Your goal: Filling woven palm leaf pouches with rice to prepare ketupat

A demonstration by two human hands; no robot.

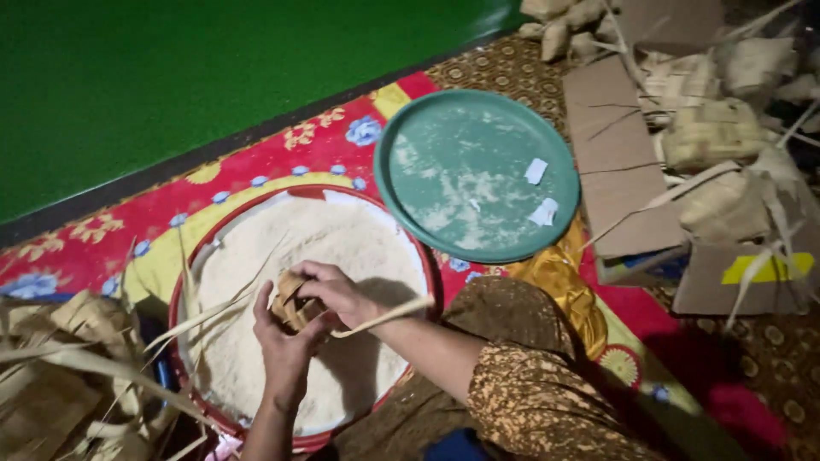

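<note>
Left to right: pile of dry palm-leaf strips (60,358); red-rimmed basin (184,358) of white rice grains (282,248). Above the rice, 2 hands close around 1 woven leaf pouch (295,307) — left hand (282,346) cupping it from below, right hand (337,294) gripping its top. Beyond: green round tray (444,145), cardboard sheets (615,154), finished woven pouches (713,132).
</note>
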